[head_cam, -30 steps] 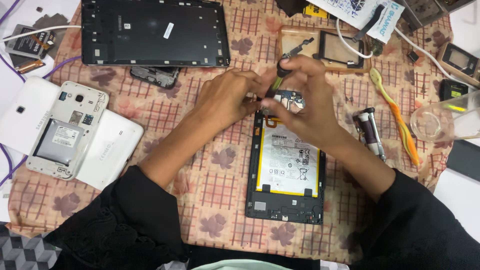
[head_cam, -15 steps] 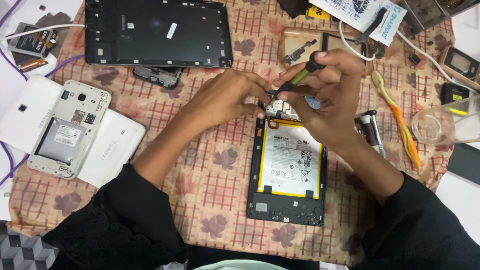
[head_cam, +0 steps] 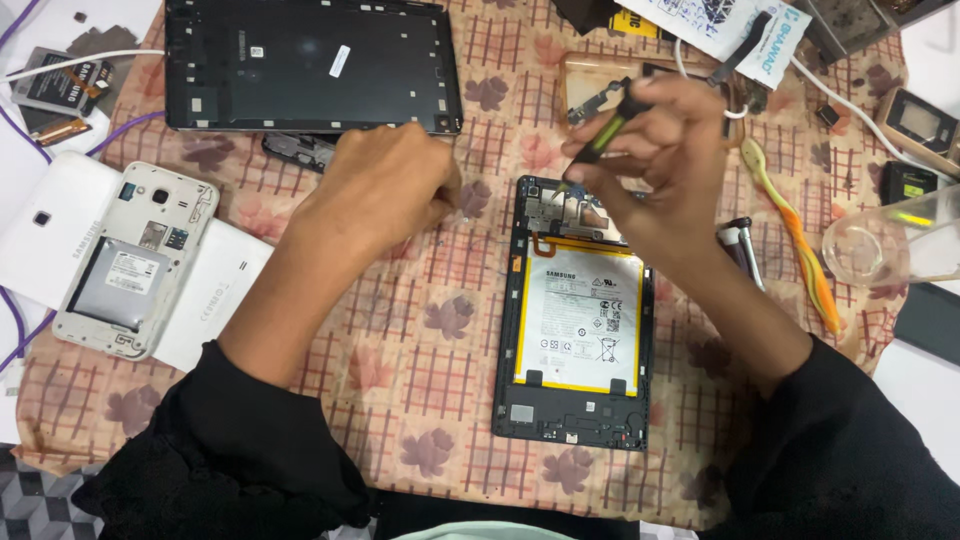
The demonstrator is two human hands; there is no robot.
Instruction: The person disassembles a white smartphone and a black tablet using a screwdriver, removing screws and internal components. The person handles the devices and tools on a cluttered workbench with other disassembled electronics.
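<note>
right hand [head_cam: 665, 165] pinches screwdriver [head_cam: 605, 140] at tablet [head_cam: 580, 320] top edge; left hand [head_cam: 385, 195] curled on cloth [head_cam: 440, 370]

On my feed, the right hand [head_cam: 665, 150] grips a green-and-black screwdriver [head_cam: 605, 138], tip at the top of an opened tablet [head_cam: 578, 315] on the patterned cloth [head_cam: 420, 370]; the left hand [head_cam: 385, 195] rests beside it, fingers curled.

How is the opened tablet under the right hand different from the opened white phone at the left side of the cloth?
The opened tablet has a black frame and a large white battery edged in yellow; the white phone has a white frame and a small grey battery. The right hand holds a screwdriver over the tablet; no hand touches the phone. Both lie flat, backs removed.
</note>
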